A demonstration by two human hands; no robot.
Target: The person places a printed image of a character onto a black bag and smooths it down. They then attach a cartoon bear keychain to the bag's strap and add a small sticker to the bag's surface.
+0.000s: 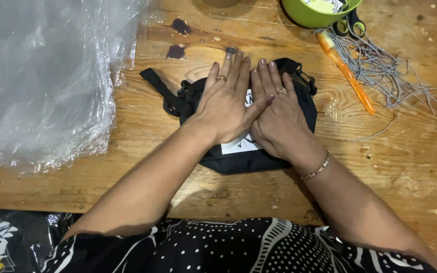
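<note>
A worn wooden table (400, 172), scratched and marked with dark stains, fills the view beneath me. Nearest, at the table's edge, is my lap in black cloth with white dots and lines (238, 247), and my two bare forearms reach forward over it.

In the middle of the table lies a small black pouch bag (238, 161) with a white label (238, 145) on its front. My left hand (226, 103) and my right hand (279, 116) both lie flat on top of it, fingers stretched out and together, palms down, nothing clasped in either. The left thumb crosses over onto the back of the right hand, so the hands touch. Each hand wears a ring, and a thin bracelet (317, 169) circles my right wrist. My hands cover most of the label and the bag's top.

The bag's black strap (155, 83) sticks out to the left, a buckle (307, 81) to the right.

To the left a heap of crumpled clear plastic sheeting (41, 81) covers the table. On the far right lie a tangle of grey speckled cord (385, 71) and an orange pen-like tool (347, 73) across it. Beyond these, at the far edge, stands a green bowl (312, 15) with black scissor handles (350, 25) just beside it.
</note>
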